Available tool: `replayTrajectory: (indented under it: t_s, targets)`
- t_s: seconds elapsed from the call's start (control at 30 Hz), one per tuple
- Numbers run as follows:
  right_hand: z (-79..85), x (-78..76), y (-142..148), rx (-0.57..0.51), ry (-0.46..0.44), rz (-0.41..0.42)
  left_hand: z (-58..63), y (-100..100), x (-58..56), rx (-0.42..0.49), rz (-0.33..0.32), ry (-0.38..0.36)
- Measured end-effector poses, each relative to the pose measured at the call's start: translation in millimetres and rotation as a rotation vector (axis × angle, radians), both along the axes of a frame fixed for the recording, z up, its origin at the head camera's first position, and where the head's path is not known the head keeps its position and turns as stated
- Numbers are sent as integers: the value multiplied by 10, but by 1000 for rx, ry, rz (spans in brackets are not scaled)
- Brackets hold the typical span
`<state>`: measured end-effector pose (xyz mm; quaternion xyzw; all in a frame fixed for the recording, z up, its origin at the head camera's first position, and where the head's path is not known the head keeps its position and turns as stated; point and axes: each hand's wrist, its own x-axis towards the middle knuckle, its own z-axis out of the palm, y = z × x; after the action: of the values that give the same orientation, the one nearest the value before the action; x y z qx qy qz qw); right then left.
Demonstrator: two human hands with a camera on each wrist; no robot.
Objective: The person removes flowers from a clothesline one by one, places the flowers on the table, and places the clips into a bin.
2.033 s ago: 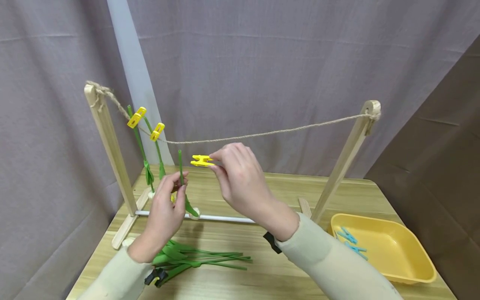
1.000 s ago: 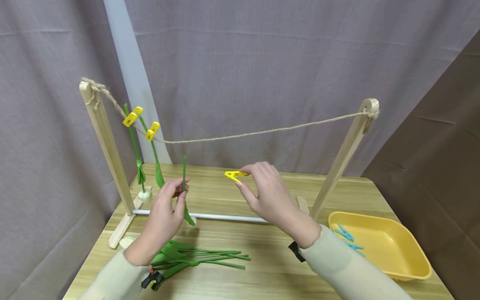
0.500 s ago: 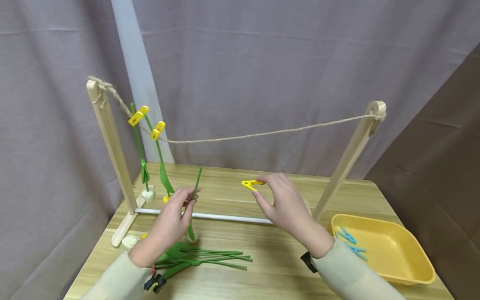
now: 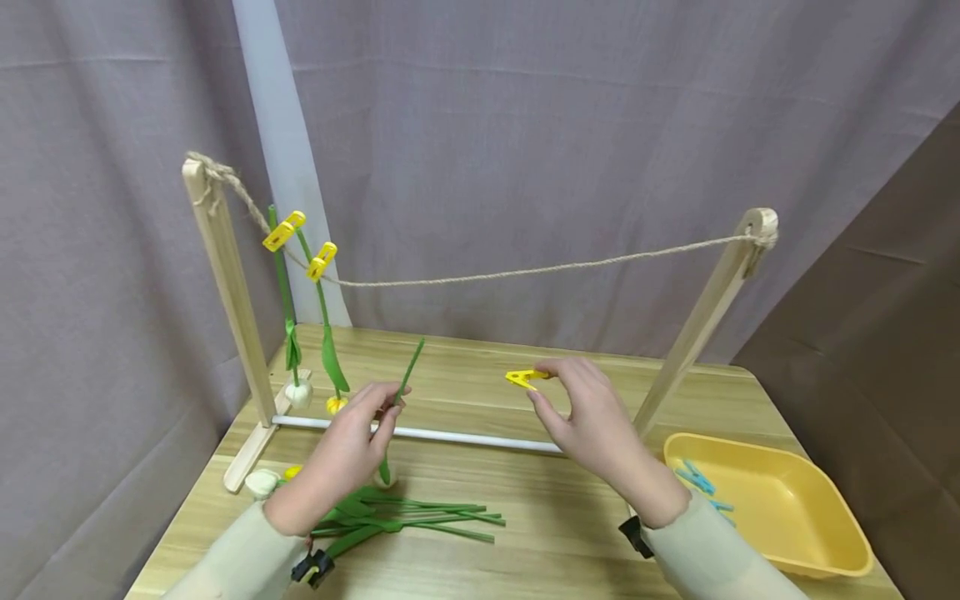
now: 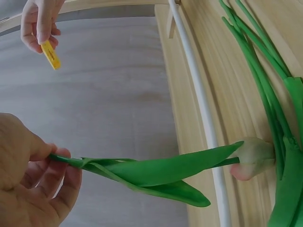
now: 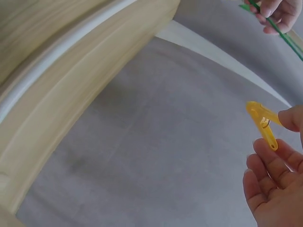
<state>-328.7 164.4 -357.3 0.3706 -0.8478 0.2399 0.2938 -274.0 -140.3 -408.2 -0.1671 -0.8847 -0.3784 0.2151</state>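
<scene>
My left hand (image 4: 351,437) pinches the green stem of an artificial tulip (image 5: 156,170) between thumb and fingers. The stem's end tilts up to the right, and the pale flower head (image 5: 255,158) hangs downward. On the right, my right hand (image 4: 588,417) holds a yellow clothespin (image 6: 260,124) by its handles between thumb and fingertips, apart from the stem and the line. Two tulips hang head-down from the twine (image 4: 480,277) by yellow clothespins at its left end: one white tulip (image 4: 298,393) and one yellow tulip (image 4: 336,404).
A wooden post stands at each side, the left post (image 4: 232,292) and the right post (image 4: 705,317), joined low down by a white rod (image 4: 472,436). Several tulips (image 4: 420,512) lie in front. A yellow tray (image 4: 787,500) with blue clothespins (image 4: 696,477) is at right.
My right hand has moved right and down with the clothespin, away from the stem. My left hand has lowered slightly and shifted right, and the stem leans more. The view has shifted a little.
</scene>
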Motion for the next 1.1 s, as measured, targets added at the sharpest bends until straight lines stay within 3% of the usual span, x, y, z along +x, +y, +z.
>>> replayTrajectory:
  t_s: [0.1, 0.37, 0.5, 0.67, 0.9, 1.1]
  targets:
    - [-34, 5, 87, 3, -27, -29, -4, 1, 6, -6, -13, 9]
    - [-148, 31, 423, -31, -79, -110, 3, 47, 29, -30, -108, 168]
    - [-214, 75, 581, -46, -96, -154, -3, 104, 66, -82, -160, 203]
    - [-310, 154, 760, -71, -139, -223, -21, 168, 92, -163, -176, 239]
    - [-413, 239, 945, -75, -171, -292, -68, 232, 132, -282, -129, 195]
    - [-527, 282, 1109, -74, -214, -361, -205, 290, 155, -374, -116, 148]
